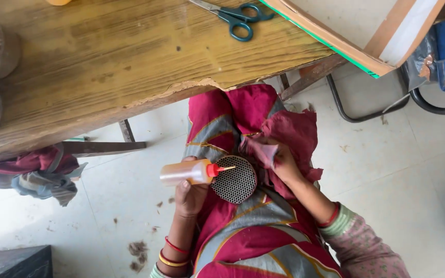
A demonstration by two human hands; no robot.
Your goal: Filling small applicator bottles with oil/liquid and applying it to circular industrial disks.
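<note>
A round black mesh disc [234, 179] lies flat on the person's lap, on red and grey cloth, near the middle of the view. Just left of it, the left hand [190, 191] is wrapped closed around a small squeeze bottle [187, 172] held on its side; the bottle is clear with an amber liquid filling it, and its red nozzle tip reaches over the disc's left edge. Right of the disc, the right hand [280, 159] is closed on a bunched maroon rag [289, 135], pinching it beside the disc's far right rim. Farther away stands a worn wooden table [104, 67] with a chipped near edge. On its far side lie green-handled scissors [235, 16], and to their right a cardboard box [356, 31] overhangs the table's corner.
</note>
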